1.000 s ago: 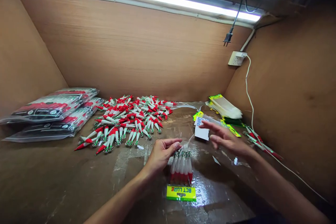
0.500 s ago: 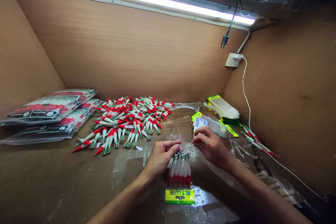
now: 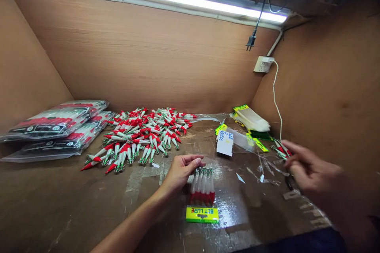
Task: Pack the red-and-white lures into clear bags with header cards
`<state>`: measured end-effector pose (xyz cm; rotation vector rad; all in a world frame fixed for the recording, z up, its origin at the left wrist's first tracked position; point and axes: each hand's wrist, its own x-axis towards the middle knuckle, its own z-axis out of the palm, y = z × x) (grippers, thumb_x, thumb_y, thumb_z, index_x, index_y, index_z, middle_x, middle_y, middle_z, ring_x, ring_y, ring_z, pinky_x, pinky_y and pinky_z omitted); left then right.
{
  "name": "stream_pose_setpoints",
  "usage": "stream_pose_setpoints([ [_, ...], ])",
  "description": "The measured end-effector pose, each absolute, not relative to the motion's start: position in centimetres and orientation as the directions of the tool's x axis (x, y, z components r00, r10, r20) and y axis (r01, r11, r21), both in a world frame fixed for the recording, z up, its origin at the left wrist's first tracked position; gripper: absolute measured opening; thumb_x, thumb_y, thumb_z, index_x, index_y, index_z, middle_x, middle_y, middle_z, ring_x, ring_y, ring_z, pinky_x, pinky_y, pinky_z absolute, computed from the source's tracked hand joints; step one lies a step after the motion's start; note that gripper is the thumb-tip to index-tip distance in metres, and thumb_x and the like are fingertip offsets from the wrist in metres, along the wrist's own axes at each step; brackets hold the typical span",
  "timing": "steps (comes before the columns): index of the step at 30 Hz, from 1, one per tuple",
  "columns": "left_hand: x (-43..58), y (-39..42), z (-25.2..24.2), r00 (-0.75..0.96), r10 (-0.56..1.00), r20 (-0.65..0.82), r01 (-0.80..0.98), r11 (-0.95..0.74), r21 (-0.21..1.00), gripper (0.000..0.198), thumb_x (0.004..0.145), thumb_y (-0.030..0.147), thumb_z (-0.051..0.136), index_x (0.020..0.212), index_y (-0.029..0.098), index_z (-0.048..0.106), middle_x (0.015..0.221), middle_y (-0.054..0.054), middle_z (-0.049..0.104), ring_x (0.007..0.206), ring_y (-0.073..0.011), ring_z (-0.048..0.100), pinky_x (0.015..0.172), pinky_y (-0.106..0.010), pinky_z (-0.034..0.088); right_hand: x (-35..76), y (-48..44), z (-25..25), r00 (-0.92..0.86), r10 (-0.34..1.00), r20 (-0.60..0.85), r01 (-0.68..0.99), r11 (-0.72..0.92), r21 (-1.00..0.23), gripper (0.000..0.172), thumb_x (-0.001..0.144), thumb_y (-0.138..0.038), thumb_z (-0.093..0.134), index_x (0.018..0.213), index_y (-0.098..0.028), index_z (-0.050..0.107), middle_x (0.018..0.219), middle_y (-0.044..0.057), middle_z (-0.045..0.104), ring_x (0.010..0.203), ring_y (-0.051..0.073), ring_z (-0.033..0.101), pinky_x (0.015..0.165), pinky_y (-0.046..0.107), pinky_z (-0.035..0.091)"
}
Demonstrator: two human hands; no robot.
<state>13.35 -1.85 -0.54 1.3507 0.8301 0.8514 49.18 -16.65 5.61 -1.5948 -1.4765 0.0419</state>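
Observation:
In the head view, my left hand (image 3: 184,167) pinches the far edge of a clear plastic bag between thumb and fingers. The bag lies flat on the table with several red-and-white lures (image 3: 202,185) in a row inside. Their green hooked ends point away from me, and the yellow-green header (image 3: 202,214) faces me, upside down. Over on the right, my right hand (image 3: 305,168) is at a few more red-and-white lures (image 3: 280,150). Its fingers are around them, but motion blur hides whether they grip.
A large loose pile of red-and-white lures (image 3: 148,134) lies at the back. Filled packs (image 3: 56,126) are stacked left. At back right are flat header bags (image 3: 252,118) and a white card (image 3: 225,143). Clear plastic scraps (image 3: 268,170) and a white cable (image 3: 276,95) are nearby.
My right hand has left the bag's far end and moved right to the lures by the side wall. My left hand stays at the bag. The white card now shows fully.

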Motion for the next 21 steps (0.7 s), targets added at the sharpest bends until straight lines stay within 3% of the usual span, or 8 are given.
stream_pose_setpoints([
  [2,13.5,-2.1,-0.3,0.467,0.884,-0.001,-0.039,0.022,0.999,0.056,0.078,0.056,0.077,0.112,0.012,0.075,0.096,-0.014,0.079,0.086,-0.0254,0.073,0.071,-0.030,0.051,44.2,-14.7,5.3,0.074,0.899,0.432,0.821,0.191,-0.537,0.028,0.090,-0.031,0.062,0.115,-0.030,0.074,0.100,0.009,0.075,0.083,0.027,0.069,0.075,0.040,0.054],
  [4,13.4,-2.1,-0.2,0.472,0.882,0.013,-0.042,0.008,0.999,0.057,0.078,0.057,0.077,0.113,0.012,0.075,0.097,-0.015,0.079,0.090,-0.0265,0.073,0.074,-0.031,0.052,40.1,-11.7,4.6,-0.069,0.947,0.313,0.712,0.267,-0.649,0.029,0.093,-0.038,0.060,0.117,-0.026,0.073,0.114,0.008,0.073,0.100,0.028,0.067,0.088,0.041,0.052],
  [6,13.2,-2.0,-0.2,0.477,0.879,0.025,-0.042,-0.006,0.999,0.057,0.078,0.057,0.076,0.113,0.012,0.075,0.098,-0.015,0.079,0.090,-0.0267,0.073,0.075,-0.031,0.053,37.5,-8.8,3.4,-0.200,0.963,0.181,0.534,0.262,-0.804,0.044,0.090,-0.044,0.066,0.129,-0.023,0.065,0.118,0.009,0.071,0.097,0.025,0.067,0.084,0.037,0.053],
  [8,12.9,-1.7,-0.3,0.482,0.876,0.035,-0.036,-0.020,0.999,0.058,0.078,0.057,0.076,0.113,0.011,0.074,0.099,-0.014,0.079,0.088,-0.0260,0.073,0.076,-0.032,0.053,36.1,-6.6,2.0,-0.292,0.953,0.086,0.376,0.197,-0.905,0.052,0.085,-0.045,0.073,0.130,-0.021,0.064,0.111,0.007,0.072,0.089,0.021,0.066,0.076,0.032,0.052],
  [12,11.8,-0.7,-0.9,0.523,0.851,0.040,0.009,-0.052,0.999,0.054,0.083,0.055,0.072,0.114,0.011,0.073,0.100,-0.015,0.078,0.086,-0.0247,0.072,0.078,-0.034,0.054,34.7,-4.6,-0.7,-0.293,0.956,0.015,0.240,0.089,-0.967,0.037,0.077,-0.042,0.081,0.102,-0.016,0.071,0.090,0.003,0.070,0.074,0.015,0.061,0.063,0.024,0.046],
  [15,11.1,-0.1,-1.6,0.587,0.809,0.036,0.068,-0.094,0.993,0.053,0.073,0.044,0.083,0.115,0.013,0.073,0.105,-0.015,0.077,0.093,-0.0261,0.071,0.082,-0.034,0.053,34.3,-4.3,-1.8,-0.272,0.962,-0.032,0.198,0.024,-0.980,0.035,0.075,-0.042,0.082,0.094,-0.016,0.069,0.080,0.001,0.068,0.063,0.012,0.057,0.057,0.023,0.043],
  [18,10.8,0.2,-2.4,0.617,0.786,0.045,0.135,-0.162,0.977,0.056,0.062,0.031,0.090,0.112,0.014,0.073,0.105,-0.013,0.076,0.095,-0.0255,0.069,0.082,-0.033,0.052,34.3,-4.1,-2.3,-0.281,0.958,-0.048,0.207,0.012,-0.978,0.033,0.072,-0.038,0.083,0.091,-0.016,0.069,0.076,0.000,0.068,0.064,0.013,0.058,0.060,0.024,0.044],
  [21,10.6,0.1,-2.9,0.617,0.785,0.053,0.215,-0.233,0.948,0.059,0.060,0.027,0.089,0.114,0.016,0.072,0.098,-0.009,0.075,0.087,-0.0227,0.067,0.077,-0.031,0.051,34.4,-4.0,-2.9,-0.287,0.957,-0.030,0.253,0.046,-0.966,0.027,0.070,-0.032,0.084,0.087,-0.015,0.071,0.078,0.001,0.071,0.070,0.015,0.061,0.066,0.025,0.046],
])
